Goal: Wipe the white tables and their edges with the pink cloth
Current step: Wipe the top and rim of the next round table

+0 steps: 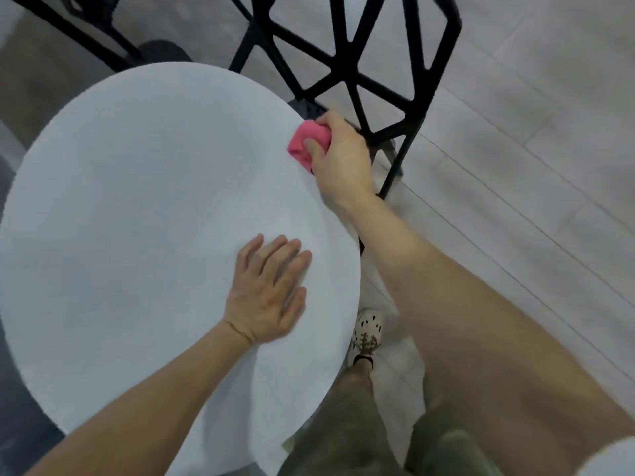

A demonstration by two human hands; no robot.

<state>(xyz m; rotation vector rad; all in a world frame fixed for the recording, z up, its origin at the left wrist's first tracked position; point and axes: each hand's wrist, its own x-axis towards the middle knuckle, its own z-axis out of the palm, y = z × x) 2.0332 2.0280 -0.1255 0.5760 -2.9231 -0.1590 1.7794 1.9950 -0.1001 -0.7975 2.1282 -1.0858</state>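
A round white table [144, 207] fills the left and middle of the head view. At its far right rim my right hand [338, 156] grips a bunched pink cloth [305, 140], with the thumb on top of the cloth and the fingers curled over the table's edge. My left hand [269, 293] lies flat on the tabletop near the right rim, fingers straight and spread a little.
A black lattice-backed chair [347, 49] stands right behind the table's far right rim, close to my right hand. Another black chair frame [92, 32] is at the far left. Grey plank floor [532, 132] stretches to the right. My legs and a patterned shoe [366, 333] are below the table's edge.
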